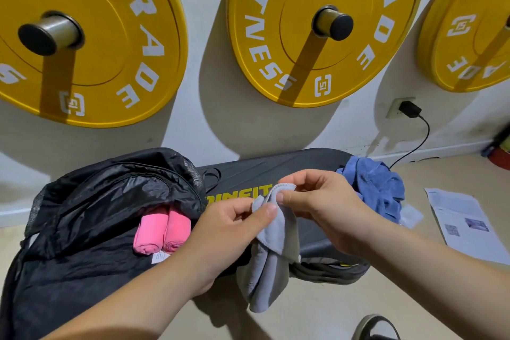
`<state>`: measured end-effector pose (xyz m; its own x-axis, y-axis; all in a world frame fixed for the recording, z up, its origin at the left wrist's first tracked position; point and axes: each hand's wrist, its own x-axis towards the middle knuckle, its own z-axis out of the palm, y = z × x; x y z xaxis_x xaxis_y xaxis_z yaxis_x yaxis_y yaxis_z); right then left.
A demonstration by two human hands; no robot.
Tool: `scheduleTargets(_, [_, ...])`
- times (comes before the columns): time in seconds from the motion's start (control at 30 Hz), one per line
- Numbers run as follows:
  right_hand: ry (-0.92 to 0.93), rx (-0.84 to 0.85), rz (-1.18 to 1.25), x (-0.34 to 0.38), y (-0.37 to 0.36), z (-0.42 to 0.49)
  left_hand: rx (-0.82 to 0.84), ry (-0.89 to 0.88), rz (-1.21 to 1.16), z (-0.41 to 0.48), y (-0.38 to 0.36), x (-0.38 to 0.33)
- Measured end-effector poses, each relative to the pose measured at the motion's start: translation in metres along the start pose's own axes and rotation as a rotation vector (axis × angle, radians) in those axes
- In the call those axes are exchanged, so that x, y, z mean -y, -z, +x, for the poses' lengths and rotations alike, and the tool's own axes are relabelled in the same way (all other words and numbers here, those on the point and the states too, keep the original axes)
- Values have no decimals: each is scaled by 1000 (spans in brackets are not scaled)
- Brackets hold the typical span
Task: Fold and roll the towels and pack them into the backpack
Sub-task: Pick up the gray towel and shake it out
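Right by the feet a dark shoe (376,327) pokes in, cut off by the frame. Up from there both arms reach forward: the left grip (234,219) pinches the grey towel (271,257) at its top hem between thumb and fingers, and the right grip (325,201) pinches the same hem just beside it, the rest of the cloth hanging bunched below. Looks like the start of the fold on this one; next it wants the corners found and the cloth spread flat, I'd say on the desk (276,168) behind. To the left the black backpack (96,201) gapes, two pink rolled towels (162,232) sitting in its mouth, though how deep they go is hidden. Farther right a blue towel (378,188) lies crumpled on the desk, partly behind the right wrist. Yellow plates (317,63) hang on the wall beyond
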<state>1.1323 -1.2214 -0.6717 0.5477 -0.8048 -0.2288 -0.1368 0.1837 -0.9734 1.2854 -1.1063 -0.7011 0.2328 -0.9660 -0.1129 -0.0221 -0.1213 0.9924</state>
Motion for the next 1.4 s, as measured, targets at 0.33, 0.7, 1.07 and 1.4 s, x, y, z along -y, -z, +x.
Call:
scheduleTargets(0.33, [36,18,-486,10,15,4,-232,-41,0,2,7,-6])
scheduleTargets(0.7, [119,352,-177,1,0,-5,-110,15,-55,-4,0,-11])
scheduleTargets(1.07, [1,284,-67,-1,5,0,184,236,-74,-2,22,-11])
scheduleTargets(1.4, [9,279,-150,-6,4,3,-46,223,-29,0,25,-1])
